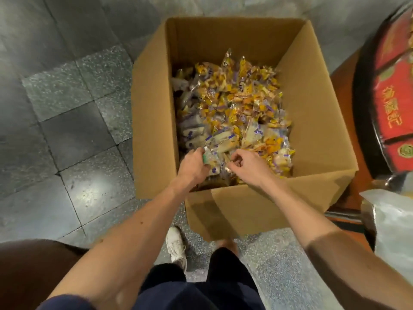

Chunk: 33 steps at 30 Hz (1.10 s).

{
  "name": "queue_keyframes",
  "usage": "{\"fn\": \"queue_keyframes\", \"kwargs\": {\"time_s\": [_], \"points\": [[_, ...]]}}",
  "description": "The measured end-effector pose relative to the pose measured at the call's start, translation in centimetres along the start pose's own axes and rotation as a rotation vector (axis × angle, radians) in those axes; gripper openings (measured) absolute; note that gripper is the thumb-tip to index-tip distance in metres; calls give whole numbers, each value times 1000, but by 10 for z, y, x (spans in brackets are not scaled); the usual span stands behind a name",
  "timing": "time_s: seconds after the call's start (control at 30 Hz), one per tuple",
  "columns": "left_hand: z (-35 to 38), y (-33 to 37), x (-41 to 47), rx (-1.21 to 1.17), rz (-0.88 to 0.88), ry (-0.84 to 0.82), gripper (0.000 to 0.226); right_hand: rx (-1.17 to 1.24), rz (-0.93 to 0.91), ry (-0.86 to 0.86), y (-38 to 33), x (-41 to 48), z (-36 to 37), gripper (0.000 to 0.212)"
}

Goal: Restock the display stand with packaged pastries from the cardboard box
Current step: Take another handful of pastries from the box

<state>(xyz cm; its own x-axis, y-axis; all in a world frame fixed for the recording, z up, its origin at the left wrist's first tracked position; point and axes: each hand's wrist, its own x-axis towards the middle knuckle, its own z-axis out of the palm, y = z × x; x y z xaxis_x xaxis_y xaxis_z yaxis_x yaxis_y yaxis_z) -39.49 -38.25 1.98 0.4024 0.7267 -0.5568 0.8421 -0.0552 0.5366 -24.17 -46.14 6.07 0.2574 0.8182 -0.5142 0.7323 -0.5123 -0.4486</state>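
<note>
An open cardboard box [312, 113] stands on the floor in front of me, filled with several small packaged pastries [241, 104] in clear wrappers with yellow and purple print. Both my hands are inside it at the near edge. My left hand [193, 166] grips a bundle of wrapped pastries [220, 144] at its left side. My right hand [248, 164] has its fingers curled and pinches the wrapper at the bundle's right side. The display stand [388, 104], red and black with gold characters, is cut off at the right edge.
Grey stone tiles [67, 108] cover the floor left of the box. My white shoe [176, 245] stands just before the box's near flap [245, 211]. A crumpled clear plastic bag [388, 227] lies at the right. A dark brown surface [33, 271] fills the lower left corner.
</note>
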Motion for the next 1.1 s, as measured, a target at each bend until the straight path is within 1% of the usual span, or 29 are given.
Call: {"fn": "queue_keyframes", "kwargs": {"time_s": [0.07,0.1,0.2,0.3,0.33,0.4,0.47,0.5,0.6,0.7,0.73,0.8,0.83,0.87,0.93,1.0,1.07,1.1], "points": [[3,1,23,-32,-59,3,56,-33,-7,-66,8,37,-7,24],[4,2,33,-57,-91,13,64,-52,-11,-99,11,56,-10,27],[9,0,58,-116,-156,23,97,-167,-52,-170,19,106,-17,51],[19,-6,82,-107,-118,16,117,-316,-151,-193,29,150,-13,73],[22,-8,89,-75,-91,26,122,-353,-184,-205,33,161,-10,77],[28,-15,102,94,-62,53,131,-410,-223,-255,40,175,-4,83],[34,-21,112,295,-62,77,141,-469,-250,-298,46,184,3,84],[36,-23,116,350,-67,84,143,-500,-260,-293,49,187,6,83],[37,-20,125,457,-96,128,137,-558,-260,-266,55,193,11,83],[34,-14,131,550,-137,134,121,-531,-169,-287,61,197,13,81],[33,-14,132,578,-136,118,112,-482,-129,-307,63,198,13,76],[30,-14,134,628,-108,87,94,-375,-68,-377,68,200,12,52],[28,-15,135,649,-86,72,90,-306,-39,-413,72,201,13,43],[26,-15,136,679,-58,57,89,-236,-13,-434,74,201,12,40],[24,-19,140,725,13,36,91,-103,66,-460,78,200,13,52],[23,-20,145,626,47,-2,88,12,139,-477,84,200,14,49],[22,-16,145,460,10,-32,78,131,194,-502,88,200,16,50],[20,-11,142,385,-7,-20,73,203,224,-496,91,200,17,52]]}}
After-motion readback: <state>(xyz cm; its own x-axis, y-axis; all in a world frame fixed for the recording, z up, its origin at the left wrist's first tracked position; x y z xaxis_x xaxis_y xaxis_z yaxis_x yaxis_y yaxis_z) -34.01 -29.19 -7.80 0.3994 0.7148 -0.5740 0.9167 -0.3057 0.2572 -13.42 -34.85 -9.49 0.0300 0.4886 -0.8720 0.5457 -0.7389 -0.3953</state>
